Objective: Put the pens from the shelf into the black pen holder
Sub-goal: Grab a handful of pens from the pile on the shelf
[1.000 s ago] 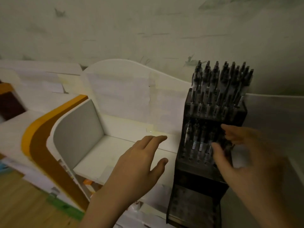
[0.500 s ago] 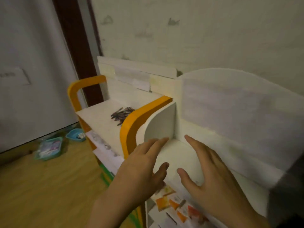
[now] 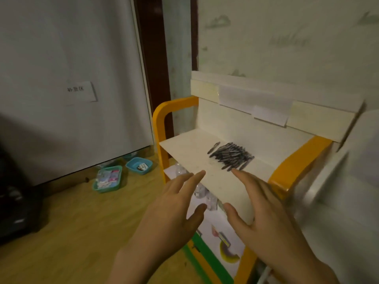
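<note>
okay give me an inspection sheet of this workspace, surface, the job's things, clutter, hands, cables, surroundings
Surface: white shelf board with orange side rails.
Job's things: pile of dark pens on the board; the black pen holder is not in view.
Clutter: two teal trays on the wooden floor.
Hands: left hand and right hand open, empty, short of the pens.
Cables: nothing seen.
Surroundings: white door with a paper label, patterned wall behind.

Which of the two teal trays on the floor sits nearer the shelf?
The smaller blue-teal tray, holding a small card-like item; the larger green-teal tray, full of colourful packets, lies further left.
</note>
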`<state>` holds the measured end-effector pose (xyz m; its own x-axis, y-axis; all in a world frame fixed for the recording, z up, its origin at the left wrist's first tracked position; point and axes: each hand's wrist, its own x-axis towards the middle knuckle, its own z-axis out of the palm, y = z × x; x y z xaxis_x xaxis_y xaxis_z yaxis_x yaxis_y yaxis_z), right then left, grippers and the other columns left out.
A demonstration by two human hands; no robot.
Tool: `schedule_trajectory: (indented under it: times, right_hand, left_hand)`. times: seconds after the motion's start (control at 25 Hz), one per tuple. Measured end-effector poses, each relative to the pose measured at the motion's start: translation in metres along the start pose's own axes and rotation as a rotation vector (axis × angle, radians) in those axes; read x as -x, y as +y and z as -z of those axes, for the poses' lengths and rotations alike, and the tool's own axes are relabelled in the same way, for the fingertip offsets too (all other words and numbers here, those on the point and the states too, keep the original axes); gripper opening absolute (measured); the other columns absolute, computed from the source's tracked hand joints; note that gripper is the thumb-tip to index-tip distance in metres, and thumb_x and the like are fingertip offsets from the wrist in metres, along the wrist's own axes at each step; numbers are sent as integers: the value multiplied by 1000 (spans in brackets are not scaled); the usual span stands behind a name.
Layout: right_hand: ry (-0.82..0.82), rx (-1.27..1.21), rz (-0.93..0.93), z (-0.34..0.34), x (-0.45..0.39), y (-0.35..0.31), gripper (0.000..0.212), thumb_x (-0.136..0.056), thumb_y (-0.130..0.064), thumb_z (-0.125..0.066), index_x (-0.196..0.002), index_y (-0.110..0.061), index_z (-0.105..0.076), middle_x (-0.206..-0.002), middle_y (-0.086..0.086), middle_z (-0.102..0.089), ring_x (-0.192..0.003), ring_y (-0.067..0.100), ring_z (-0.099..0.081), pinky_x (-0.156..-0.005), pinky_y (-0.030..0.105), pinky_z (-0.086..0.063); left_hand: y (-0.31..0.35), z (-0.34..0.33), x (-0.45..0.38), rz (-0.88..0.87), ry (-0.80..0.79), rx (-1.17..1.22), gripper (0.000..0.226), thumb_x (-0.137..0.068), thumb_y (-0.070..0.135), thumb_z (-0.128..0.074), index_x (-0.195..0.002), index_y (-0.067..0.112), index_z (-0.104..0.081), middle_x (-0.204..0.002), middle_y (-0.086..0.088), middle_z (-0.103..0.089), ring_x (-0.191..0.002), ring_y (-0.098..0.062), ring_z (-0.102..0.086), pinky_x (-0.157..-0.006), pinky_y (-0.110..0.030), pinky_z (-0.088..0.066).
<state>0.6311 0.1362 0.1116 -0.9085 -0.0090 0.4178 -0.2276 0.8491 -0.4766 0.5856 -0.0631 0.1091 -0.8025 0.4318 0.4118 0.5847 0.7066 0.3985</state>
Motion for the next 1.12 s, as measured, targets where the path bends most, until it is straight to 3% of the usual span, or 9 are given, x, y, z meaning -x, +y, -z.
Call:
schedule_trajectory:
  times: [0.36,0.48,0.6,0.88,1.12]
  right_hand:
    - [32,58,-90,-75,-122,21,65,-88,-54,-51,-144,-41,-20,-146,-17,-33,-131,4,-33,-98,17,-32]
    - [62,41,-134,-98,-167,49,65,-88,-54,-51,-144,-39,-22,-147,-15,-34,-134,6,-32,-105,23,-36]
    - [89,37,-245,-113,-210,80,64,-89,-55,-50,-144,-40,-22,-146,-15,-36,-134,8,-34,-108,35,-41]
    - [142,132,-470,-133,-275,156,62,-85,-50,-57,-140,-31,-37,-135,-9,-51,-122,14,-48,-99,40,-46]
    - [137,289,-669,-158,-306,200,62,-90,-51,-51,-144,-27,-34,-141,-4,-46,-127,20,-42,-106,37,-37]
  left_hand:
    - [-95,-7,-103,-36,-45,13,70,-92,51,-49,-145,53,-4,-153,22,-21,-128,-5,-41,-103,-24,-40]
    - [-123,-24,-158,-64,-72,-11,70,-92,52,-48,-146,52,-4,-152,21,-22,-126,-7,-44,-101,-25,-42]
    - [-143,-41,-225,-120,-95,-23,69,-93,53,-47,-146,50,-4,-153,20,-24,-134,-5,-34,-103,-24,-39]
    - [-178,-126,-349,-220,-253,109,67,-92,51,-49,-149,40,-16,-149,17,-33,-131,-4,-37,-98,-19,-36]
    - [-200,-222,-426,-230,-465,221,59,-91,40,-56,-144,33,-30,-138,4,-47,-120,-15,-49,-92,-28,-44]
